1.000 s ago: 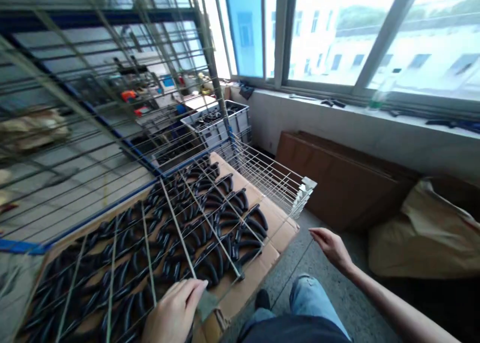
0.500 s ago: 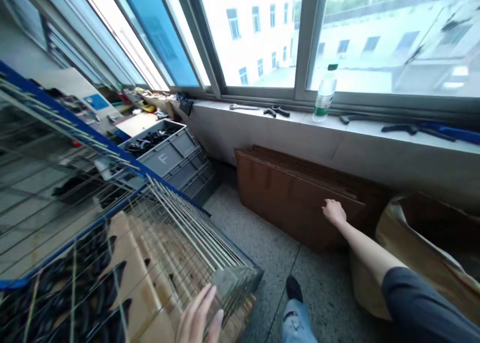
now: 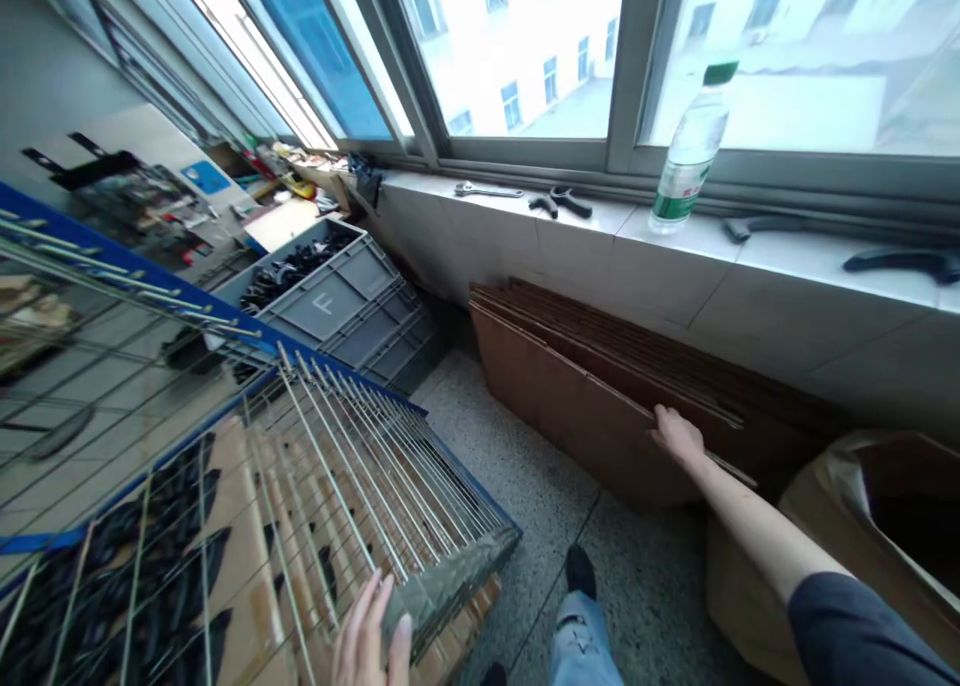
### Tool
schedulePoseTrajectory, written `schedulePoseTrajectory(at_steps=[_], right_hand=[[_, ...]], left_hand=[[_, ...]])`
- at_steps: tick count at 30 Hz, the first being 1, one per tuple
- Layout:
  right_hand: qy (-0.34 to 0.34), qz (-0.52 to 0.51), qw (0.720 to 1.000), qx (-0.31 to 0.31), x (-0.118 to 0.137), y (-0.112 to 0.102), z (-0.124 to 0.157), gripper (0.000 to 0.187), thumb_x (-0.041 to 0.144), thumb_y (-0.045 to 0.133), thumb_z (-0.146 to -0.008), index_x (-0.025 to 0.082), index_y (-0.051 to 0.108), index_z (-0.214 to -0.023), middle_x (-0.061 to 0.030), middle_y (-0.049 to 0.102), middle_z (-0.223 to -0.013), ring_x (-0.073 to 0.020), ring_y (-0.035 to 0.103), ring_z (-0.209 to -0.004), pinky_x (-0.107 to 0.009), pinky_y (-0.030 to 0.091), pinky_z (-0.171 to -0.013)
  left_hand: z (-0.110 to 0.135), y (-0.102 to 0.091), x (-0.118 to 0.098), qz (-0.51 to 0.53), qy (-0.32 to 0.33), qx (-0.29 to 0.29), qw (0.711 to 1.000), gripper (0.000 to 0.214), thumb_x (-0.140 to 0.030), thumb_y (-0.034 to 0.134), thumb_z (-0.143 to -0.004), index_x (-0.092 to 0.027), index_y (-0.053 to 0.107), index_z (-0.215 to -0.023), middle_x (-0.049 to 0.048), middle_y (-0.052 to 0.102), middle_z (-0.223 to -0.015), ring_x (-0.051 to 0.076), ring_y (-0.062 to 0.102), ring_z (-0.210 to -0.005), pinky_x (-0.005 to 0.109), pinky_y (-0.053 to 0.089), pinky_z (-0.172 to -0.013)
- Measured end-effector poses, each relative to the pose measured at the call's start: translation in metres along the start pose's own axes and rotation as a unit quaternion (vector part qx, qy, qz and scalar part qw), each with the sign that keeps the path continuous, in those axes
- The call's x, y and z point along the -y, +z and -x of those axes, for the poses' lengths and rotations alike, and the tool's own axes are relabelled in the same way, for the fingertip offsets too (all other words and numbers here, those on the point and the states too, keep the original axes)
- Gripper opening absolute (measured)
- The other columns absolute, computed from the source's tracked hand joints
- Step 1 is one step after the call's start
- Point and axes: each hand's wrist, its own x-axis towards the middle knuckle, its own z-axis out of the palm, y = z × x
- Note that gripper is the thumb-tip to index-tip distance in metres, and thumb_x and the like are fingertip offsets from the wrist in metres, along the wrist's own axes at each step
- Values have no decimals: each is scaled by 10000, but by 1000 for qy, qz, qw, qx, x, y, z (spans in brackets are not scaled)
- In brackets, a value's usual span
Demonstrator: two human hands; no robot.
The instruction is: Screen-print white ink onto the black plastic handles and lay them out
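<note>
Head view: right hand (image 3: 679,436) pinched a cardboard sheet (image 3: 562,396); left hand (image 3: 371,644) was half open beside a wire rack (image 3: 454,574), contact unclear.

The view's bottom edge is cutting off the left hand (image 3: 370,638) short of the wrist, and a dark shoe tip (image 3: 493,676) is barely showing there. The right hand (image 3: 680,436) is hiding part of its own hold on the front cardboard sheet (image 3: 555,396), which is covering most of the sheets behind (image 3: 615,338). The left edge is cropping the wire rack (image 3: 150,278) and the black curved parts (image 3: 161,541), whose outlines are blurring together. The right edge is cutting through the paper sack (image 3: 765,566), its inside sinking into darkness, and a black curved piece (image 3: 900,262). The plastic bottle (image 3: 697,131) is carrying label print too small to read.
</note>
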Motion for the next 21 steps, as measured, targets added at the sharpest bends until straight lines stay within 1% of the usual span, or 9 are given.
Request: schedulePoseTrajectory(at_steps=[2, 3, 6, 9, 12, 15, 17, 19, 21], right_hand=[[-13, -24, 998, 55, 8, 2, 12, 345, 369, 523, -899, 218, 567, -1206, -122, 667, -1077, -254, 633, -952, -316, 427, -717], [-20, -30, 997, 63, 15, 1, 20, 340, 383, 508, -905, 234, 576, -1203, -112, 681, -1064, -249, 643, -938, -313, 426, -712], [-52, -31, 997, 44, 44, -17, 48, 311, 410, 499, -902, 243, 624, -1132, -99, 703, -1052, -248, 655, -922, -306, 424, -698], [-82, -16, 996, 24, 72, -58, 84, 279, 413, 544, -867, 230, 668, -1036, -96, 711, -1034, -249, 657, -918, -301, 426, -694], [-74, -5, 997, 8, 83, -107, 134, 298, 457, 589, -818, 236, 694, -989, -92, 709, -1033, -255, 649, -935, -302, 436, -701], [-30, -9, 999, -14, 75, -150, 209, 338, 503, 624, -768, 259, 704, -986, -69, 710, -1021, -256, 647, -928, -308, 450, -708], [7, -19, 999, -36, 66, -174, 273, 357, 519, 651, -733, 273, 711, -984, -48, 713, -998, -253, 649, -906, -309, 462, -711], [40, -36, 997, -59, 57, -196, 346, 364, 517, 678, -709, 271, 718, -974, -34, 717, -949, -244, 653, -876, -300, 475, -703], [62, -75, 993, -72, 48, -219, 422, 353, 490, 702, -701, 249, 723, -957, -23, 719, -868, -225, 660, -825, -279, 489, -684]], left_hand=[[0, -5, -5, 12, -6, 1, 1000, 541, -323, 499, -897, -341, 413, -1430, 79, 581, -1340, 276, 563, -1218, 447, 498, -970], [0, -6, -8, 15, -7, -5, 1000, 520, -316, 499, -898, -326, 435, -1414, 82, 578, -1344, 274, 555, -1229, 452, 492, -980], [2, -10, -14, 31, 8, -22, 999, 499, -283, 492, -906, -273, 442, -1403, 111, 558, -1360, 281, 518, -1267, 475, 466, -1006], [4, -16, -16, 63, 32, -28, 997, 501, -253, 491, -911, -235, 425, -1407, 130, 539, -1372, 275, 477, -1305, 474, 437, -1041], [8, -25, -16, 109, 75, -72, 989, 477, -228, 507, -910, -210, 448, -1384, 134, 544, -1367, 266, 452, -1326, 477, 391, -1086], [20, -32, -16, 184, 144, -121, 965, 448, -193, 531, -903, -199, 481, -1348, 136, 534, -1375, 259, 414, -1358, 489, 330, -1130], [36, -31, -19, 262, 173, -106, 943, 419, -196, 522, -910, -205, 499, -1328, 128, 512, -1399, 249, 382, -1381, 477, 314, -1141], [59, -22, -23, 353, 159, -39, 921, 384, -242, 492, -928, -204, 513, -1309, 123, 493, -1419, 237, 374, -1384, 453, 306, -1146], [87, -3, -29, 431, 81, 94, 894, 402, -306, 476, -931, -178, 507, -1310, 131, 481, -1431, 226, 383, -1376, 414, 280, -1159]])
